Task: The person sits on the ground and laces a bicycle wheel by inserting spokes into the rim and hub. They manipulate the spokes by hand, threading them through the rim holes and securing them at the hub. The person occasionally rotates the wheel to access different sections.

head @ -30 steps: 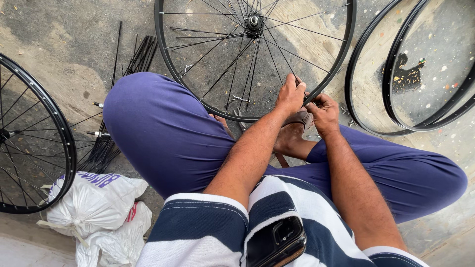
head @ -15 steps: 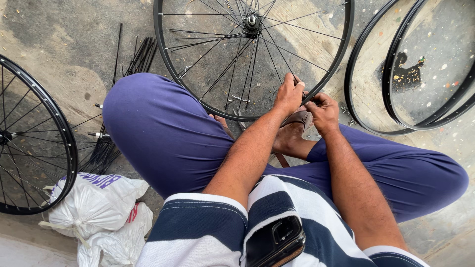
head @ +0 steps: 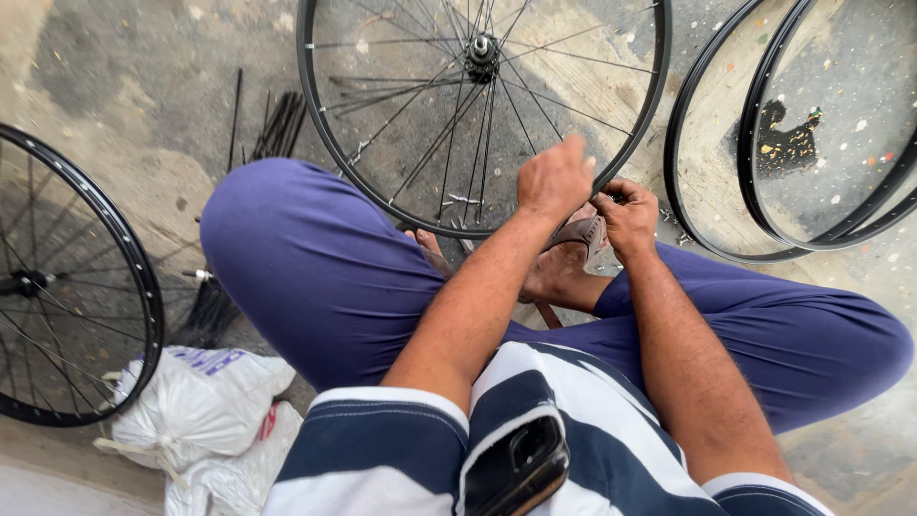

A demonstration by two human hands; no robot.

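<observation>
A person sits cross-legged on a stained concrete floor point(head: 115, 86) in purple trousers point(head: 315, 268) and a navy-and-white striped shirt point(head: 573, 420), with a dark phone point(head: 516, 473) poking out of the shirt pocket. In front of the knees lies a black spoked bicycle wheel with a metal hub point(head: 482, 46); its near rim runs just past the crossed feet.

The left hand point(head: 554, 177) is curled at the near right part of that rim, fingers closed down on it, though the head view shows only the back of the hand, so what it pinches cannot be told. The right hand point(head: 629, 215) sits just beside it, touching the same stretch of rim, fingers bent around something small that is hidden from view.

To the right, two bare black rims without spokes point(head: 764, 210) lie overlapping on the floor. At the left edge a second black spoked wheel point(head: 143, 287) lies partly out of frame. Loose black spokes in a bundle point(head: 272, 124) lie behind the left knee, and white plastic bags point(head: 201, 411) sit by the left thigh.
</observation>
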